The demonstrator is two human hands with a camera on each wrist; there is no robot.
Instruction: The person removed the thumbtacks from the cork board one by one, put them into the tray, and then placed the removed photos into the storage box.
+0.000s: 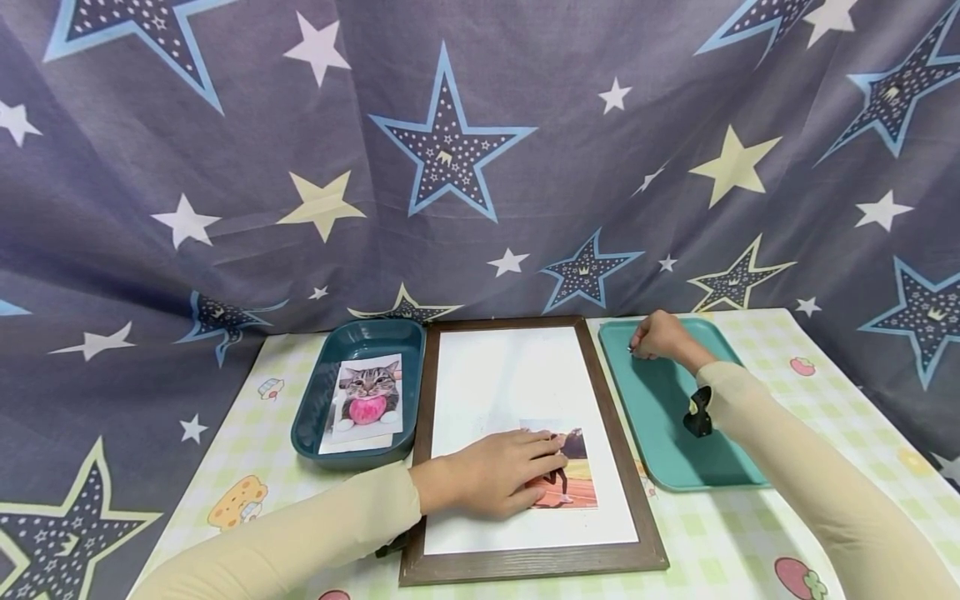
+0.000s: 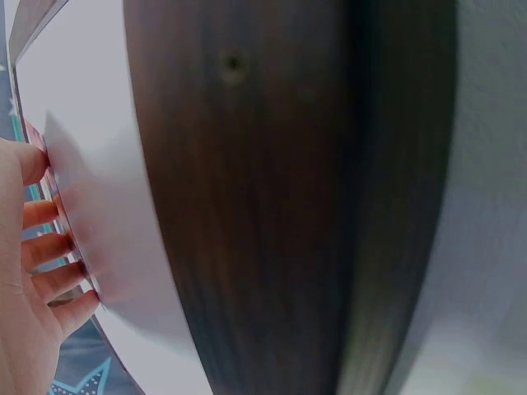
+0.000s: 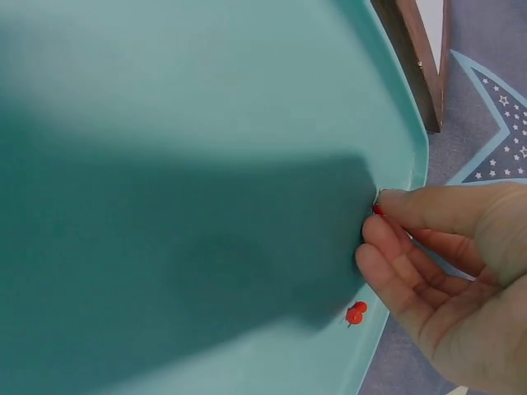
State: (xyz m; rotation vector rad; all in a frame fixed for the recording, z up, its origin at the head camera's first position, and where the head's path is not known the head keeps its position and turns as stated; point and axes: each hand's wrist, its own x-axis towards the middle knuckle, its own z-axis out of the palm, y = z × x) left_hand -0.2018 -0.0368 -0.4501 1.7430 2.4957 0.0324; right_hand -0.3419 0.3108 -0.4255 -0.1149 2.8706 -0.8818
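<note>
Fingers of the left hand [image 1: 491, 483] lie flat and straight on a small photo [image 1: 567, 475], pressing it against the white board of the brown-framed pinboard [image 1: 525, 375] that lies on the checked counter [image 1: 787, 533]. The right hand [image 1: 660, 337] reaches into the far corner of the light teal tray [image 1: 675, 442] just right of the frame — its thumb and forefinger [image 3: 420, 210] are pinched together on a red pushpin [image 3: 378, 210], while a second red pushpin [image 3: 355, 313] lies loose in the tray close by. Left of the frame, a darker teal tray [image 1: 315, 417] holds a cat photo [image 1: 367, 400] — well apart from both hands.
</note>
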